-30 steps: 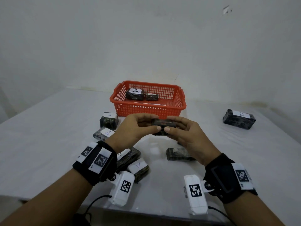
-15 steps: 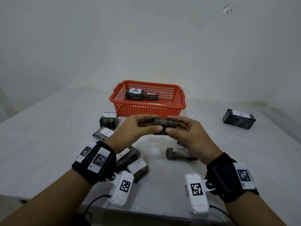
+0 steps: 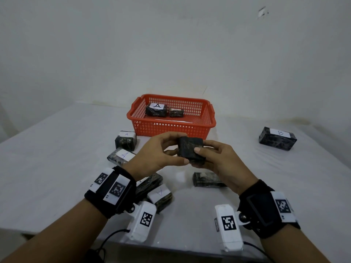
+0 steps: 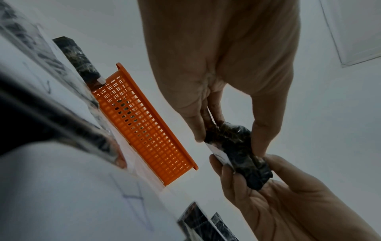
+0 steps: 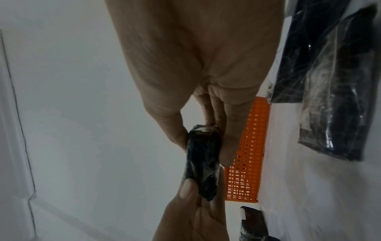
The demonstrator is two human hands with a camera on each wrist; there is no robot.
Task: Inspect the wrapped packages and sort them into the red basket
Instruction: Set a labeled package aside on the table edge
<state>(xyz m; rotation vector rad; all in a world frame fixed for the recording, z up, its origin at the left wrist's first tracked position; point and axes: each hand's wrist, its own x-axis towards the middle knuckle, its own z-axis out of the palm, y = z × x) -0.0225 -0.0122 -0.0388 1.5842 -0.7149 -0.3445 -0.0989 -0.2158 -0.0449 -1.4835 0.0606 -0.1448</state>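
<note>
I hold a dark wrapped package (image 3: pixel 190 149) between both hands above the table, in front of the red basket (image 3: pixel 171 128). My left hand (image 3: pixel 183 149) pinches its left end and my right hand (image 3: pixel 201 154) grips its right end. A plain dark face points toward me. In the left wrist view the package (image 4: pixel 237 150) shows a white label on its far side, by the right hand's fingers (image 4: pixel 224 172). The right wrist view shows the package (image 5: pixel 203 161) edge-on. The basket holds a package marked A (image 3: pixel 156 110) and a smaller one (image 3: pixel 176 112).
Several A-marked packages lie left of my hands on the white table (image 3: pixel 57 158), such as one (image 3: pixel 125 140) by the basket and another (image 3: pixel 160 196) near the front edge. An unlabelled package (image 3: pixel 207 180) lies under my right hand. A B-marked package (image 3: pixel 277 138) sits far right.
The package has been turned in my hands: it was held flat and lengthwise, and now a broad dark face is tipped up toward me. Both hands stay where they were.
</note>
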